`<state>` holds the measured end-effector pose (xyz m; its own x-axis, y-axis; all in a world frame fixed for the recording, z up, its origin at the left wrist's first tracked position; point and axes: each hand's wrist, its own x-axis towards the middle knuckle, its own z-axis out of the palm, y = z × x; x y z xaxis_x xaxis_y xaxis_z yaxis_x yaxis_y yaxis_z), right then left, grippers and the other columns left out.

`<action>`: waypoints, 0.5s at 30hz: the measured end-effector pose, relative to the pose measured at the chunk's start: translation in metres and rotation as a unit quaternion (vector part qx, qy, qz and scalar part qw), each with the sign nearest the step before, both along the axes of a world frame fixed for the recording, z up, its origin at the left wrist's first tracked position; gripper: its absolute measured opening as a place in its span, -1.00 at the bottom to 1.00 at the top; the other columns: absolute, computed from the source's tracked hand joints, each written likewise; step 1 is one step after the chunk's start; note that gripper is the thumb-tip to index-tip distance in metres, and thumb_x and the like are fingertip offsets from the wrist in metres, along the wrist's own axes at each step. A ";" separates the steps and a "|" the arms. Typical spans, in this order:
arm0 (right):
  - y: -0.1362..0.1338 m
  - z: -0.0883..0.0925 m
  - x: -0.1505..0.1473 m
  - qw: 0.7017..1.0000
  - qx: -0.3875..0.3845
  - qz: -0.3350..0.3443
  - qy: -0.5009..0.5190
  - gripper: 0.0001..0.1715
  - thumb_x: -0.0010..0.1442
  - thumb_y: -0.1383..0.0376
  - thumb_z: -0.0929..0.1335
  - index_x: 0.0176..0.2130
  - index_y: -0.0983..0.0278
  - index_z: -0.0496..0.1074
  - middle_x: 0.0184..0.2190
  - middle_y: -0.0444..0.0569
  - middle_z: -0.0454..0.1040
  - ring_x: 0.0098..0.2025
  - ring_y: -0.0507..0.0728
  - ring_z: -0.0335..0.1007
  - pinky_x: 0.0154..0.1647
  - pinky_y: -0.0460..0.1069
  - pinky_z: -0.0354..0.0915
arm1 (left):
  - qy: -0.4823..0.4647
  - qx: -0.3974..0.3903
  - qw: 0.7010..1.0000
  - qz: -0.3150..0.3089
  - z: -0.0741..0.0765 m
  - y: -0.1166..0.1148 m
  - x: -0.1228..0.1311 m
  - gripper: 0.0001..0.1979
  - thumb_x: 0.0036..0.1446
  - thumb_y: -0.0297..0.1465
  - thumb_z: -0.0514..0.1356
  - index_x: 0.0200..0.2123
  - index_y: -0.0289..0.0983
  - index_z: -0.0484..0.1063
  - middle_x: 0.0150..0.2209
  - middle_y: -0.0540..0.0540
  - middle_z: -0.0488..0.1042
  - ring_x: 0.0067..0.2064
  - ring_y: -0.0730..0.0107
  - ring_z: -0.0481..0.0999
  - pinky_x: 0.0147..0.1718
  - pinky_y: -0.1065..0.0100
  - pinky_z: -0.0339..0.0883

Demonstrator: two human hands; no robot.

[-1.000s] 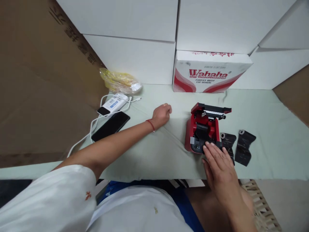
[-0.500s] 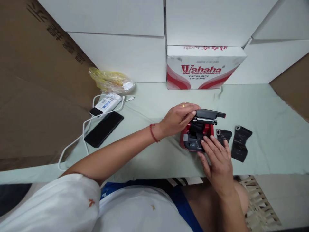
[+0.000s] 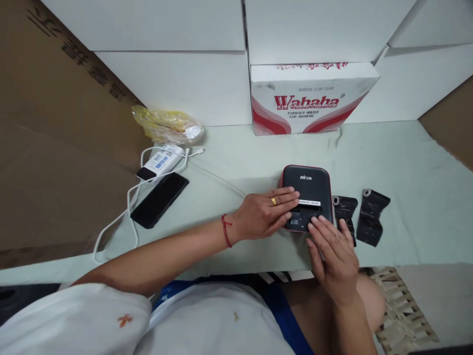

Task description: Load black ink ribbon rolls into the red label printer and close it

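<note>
A small black and red label printer (image 3: 307,183) sits on the pale green cloth with its lid closed. A thin white label strip (image 3: 309,202) shows at the slot along the lid's front edge. My left hand (image 3: 264,213) lies flat on the left front of the lid, fingers stretched out. On the front right corner of the printer rest the fingertips of my right hand (image 3: 334,251), its fingers extended and slightly apart. Just right of the printer are two dark rolls, a nearer black roll (image 3: 346,209) and a farther black roll (image 3: 372,217), both partly unwound.
To the left lie a black phone (image 3: 159,199), a white power bank (image 3: 162,160) with a white cable (image 3: 128,204), and a crumpled yellow plastic bag (image 3: 166,123). A Wahaha water carton (image 3: 310,101) stands at the back against white boxes (image 3: 173,84). Brown cardboard (image 3: 66,148) walls the left side.
The printer's lid has swung down from raised to closed. My left hand came down and toward me with it. My right hand stays at the printer's front right.
</note>
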<state>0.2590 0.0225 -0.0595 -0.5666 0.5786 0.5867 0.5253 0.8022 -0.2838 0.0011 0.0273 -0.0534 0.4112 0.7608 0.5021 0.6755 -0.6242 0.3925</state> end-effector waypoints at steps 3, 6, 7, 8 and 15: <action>0.000 -0.001 -0.002 1.000 -0.007 0.001 0.019 -0.48 0.28 0.52 0.43 0.20 0.32 0.47 0.12 0.18 0.61 0.26 0.25 0.48 0.44 0.36 0.17 | -0.023 -0.008 1.000 0.011 0.002 0.005 0.004 -0.62 0.39 -0.37 0.12 0.21 -0.24 0.50 0.24 -0.18 0.57 0.31 0.20 0.52 0.18 0.16 0.55; -0.009 0.001 -0.004 0.995 -0.047 -0.024 0.086 -0.56 0.31 0.52 0.38 0.13 0.25 0.54 0.09 0.12 0.62 0.22 0.25 0.50 0.37 0.34 0.28 | -0.127 -0.038 0.991 -0.001 0.000 0.014 0.004 -0.66 0.36 -0.46 0.12 0.10 -0.19 0.57 0.10 -0.15 0.66 0.20 0.25 0.60 0.20 0.15 0.52; -0.012 0.002 -0.005 0.988 -0.065 -0.059 0.124 -0.61 0.32 0.50 0.37 0.09 0.23 0.56 0.08 0.09 0.63 0.21 0.25 0.50 0.34 0.34 0.30 | -0.173 -0.056 0.983 -0.003 -0.002 0.016 0.002 -0.65 0.35 -0.46 0.14 0.13 -0.16 0.56 0.12 -0.15 0.65 0.22 0.23 0.58 0.25 0.10 0.48; -0.016 0.003 -0.007 0.975 -0.088 -0.109 0.171 -0.65 0.35 0.45 0.36 0.06 0.22 0.58 0.09 0.08 0.62 0.21 0.26 0.50 0.34 0.34 0.30 | -0.219 -0.078 0.973 0.001 -0.006 0.017 0.001 -0.60 0.33 -0.43 0.19 0.20 -0.13 0.52 0.19 -0.16 0.60 0.28 0.18 0.52 0.31 0.04 0.40; -0.005 -0.013 -0.044 0.746 -0.399 -0.212 0.490 -0.39 0.44 0.00 0.30 0.29 0.27 0.44 0.33 0.14 0.43 0.36 0.26 0.35 0.45 0.31 0.18 | -0.487 -0.308 0.817 -0.029 -0.053 0.026 0.011 0.26 0.07 -0.08 0.46 0.57 0.12 -0.35 0.63 -0.07 -0.34 0.61 -0.11 -0.32 0.53 -0.21 -0.27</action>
<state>0.2146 0.0175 -0.0726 0.2401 0.9703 -0.0281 -0.0900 -0.0066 -0.9959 0.0120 0.0531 -0.1065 0.0897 0.9857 0.1426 -0.1672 -0.1263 0.9778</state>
